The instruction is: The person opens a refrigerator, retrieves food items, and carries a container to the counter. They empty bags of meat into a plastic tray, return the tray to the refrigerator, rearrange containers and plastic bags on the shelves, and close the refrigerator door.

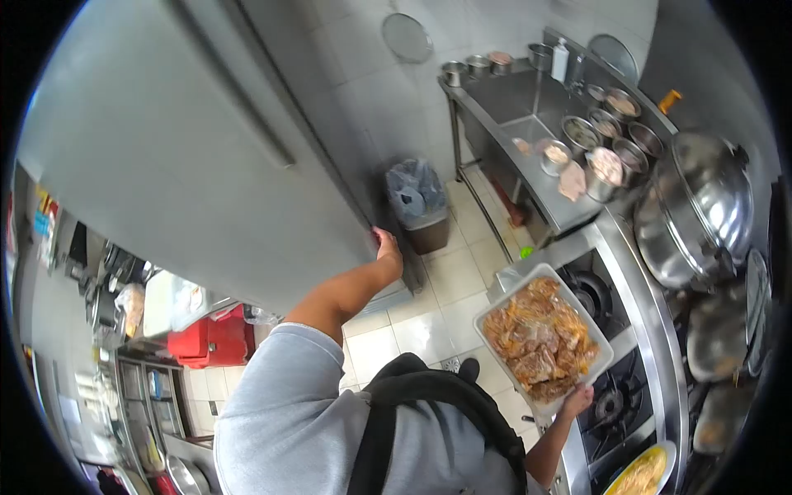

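Observation:
My left hand (386,250) is at the edge of the tall steel door (181,148), its fingers curled round that edge and partly hidden. On the right, my right hand (578,400) grips the near corner of a white rectangular tray (606,356). Pieces of orange-brown marinated meat (540,338) fill the tray, which hangs beside the stove, overlapping its front edge in view.
A bin with a clear liner (417,198) stands beyond the door. Metal pots and raw meat lie around the steel sink (528,128). A large steel pot (693,210) is by the burners (610,400). A red box (210,340) sits at the left.

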`<state>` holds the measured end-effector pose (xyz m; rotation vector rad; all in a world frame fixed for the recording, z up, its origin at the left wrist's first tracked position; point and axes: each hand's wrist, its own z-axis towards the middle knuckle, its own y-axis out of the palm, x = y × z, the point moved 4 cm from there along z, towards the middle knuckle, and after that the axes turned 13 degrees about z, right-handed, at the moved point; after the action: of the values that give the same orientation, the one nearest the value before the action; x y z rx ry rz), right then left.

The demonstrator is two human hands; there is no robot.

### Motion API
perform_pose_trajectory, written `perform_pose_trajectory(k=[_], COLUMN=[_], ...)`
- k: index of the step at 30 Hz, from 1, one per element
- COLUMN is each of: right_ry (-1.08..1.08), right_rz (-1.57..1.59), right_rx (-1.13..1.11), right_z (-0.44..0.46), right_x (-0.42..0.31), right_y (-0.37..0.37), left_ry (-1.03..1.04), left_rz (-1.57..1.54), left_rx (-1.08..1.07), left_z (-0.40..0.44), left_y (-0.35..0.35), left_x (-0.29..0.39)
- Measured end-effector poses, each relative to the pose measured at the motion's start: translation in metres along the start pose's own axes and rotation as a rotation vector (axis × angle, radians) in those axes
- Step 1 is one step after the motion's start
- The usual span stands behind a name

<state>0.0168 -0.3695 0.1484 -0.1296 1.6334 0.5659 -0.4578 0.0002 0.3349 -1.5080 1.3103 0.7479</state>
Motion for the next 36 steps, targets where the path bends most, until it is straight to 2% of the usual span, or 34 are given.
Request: perform_pose_trajectory(k=[4, 8, 12, 15, 16, 19, 22, 24, 26, 27, 28, 29, 31, 32, 35, 36], right_ry=[0.033, 0.045, 0.013, -0.02, -0.014, 0.043, 0.054, 0.026, -0.011, 0.023, 0.007, -0.013, -0.005, 0.002, 0.076, 0.138], right_rz=[0.075, 0.072, -0.028, -0.099, -0.245, -0.351, -0.493, -0.61, -0.775, -0.748, -0.806, -0.863, -0.854, -0.847, -0.843, -0.842], right_rx=[-0.064, -0.051, -0.13, -0.08, -0.071, -0.001, -0.032, -0.098, -0.184, -0.163, -0.117, -0.067, -0.148, -0.185, -0.199, -0.167], right_z=[0.014, 0.019, 0.022, 0.025, 0.022, 0.024, 0.017, 0.016, 0.016, 0.007, -0.004, -0.007, 0.02, 0.032, 0.027, 0.04], right_x=[0.024, 0.015, 0.02, 0.031, 0.017, 0.017, -0.006, -0.002, 0.007, 0.002, -0.007, -0.016, 0.017, 0.031, 0.007, 0.026], right_y=[-0.008, -0.001, -0.012, -0.02, -0.011, -0.012, -0.007, -0.009, -0.024, -0.024, -0.015, -0.008, -0.033, -0.042, -0.021, -0.036], left_ry=[-0.135, -0.073, -0.096, -0.157, -0.174, 0.164, 0.072, 0.16, 0.227, 0.308, 0.398, 0.543, 0.618, 0.607, 0.551, 0.517], left_rz=[0.082, -0.034, -0.116, -0.209, -0.261, -0.501, -0.854, -1.332, -1.624, -1.83, -1.839, -1.899, -2.092, -2.195, -2.454, -2.52], left_rx=[0.092, 0.037, -0.005, -0.105, -0.156, -0.318, -0.257, -0.235, -0.071, -0.147, 0.1, -0.036, -0.46, -0.492, -0.564, -0.576], left_z=[0.005, 0.022, 0.045, 0.065, 0.065, 0.046, -0.015, -0.008, -0.031, -0.038, -0.007, -0.017, -0.058, -0.058, -0.046, -0.042], left_y=[0.019, 0.006, 0.012, 0.013, 0.012, -0.006, -0.039, -0.036, -0.068, -0.08, -0.069, -0.082, -0.105, -0.105, -0.108, -0.109], left_x=[0.0, -0.011, -0.008, 0.013, 0.023, 0.057, 0.055, 0.103, 0.12, 0.137, 0.2, 0.208, 0.184, 0.19, 0.22, 0.232])
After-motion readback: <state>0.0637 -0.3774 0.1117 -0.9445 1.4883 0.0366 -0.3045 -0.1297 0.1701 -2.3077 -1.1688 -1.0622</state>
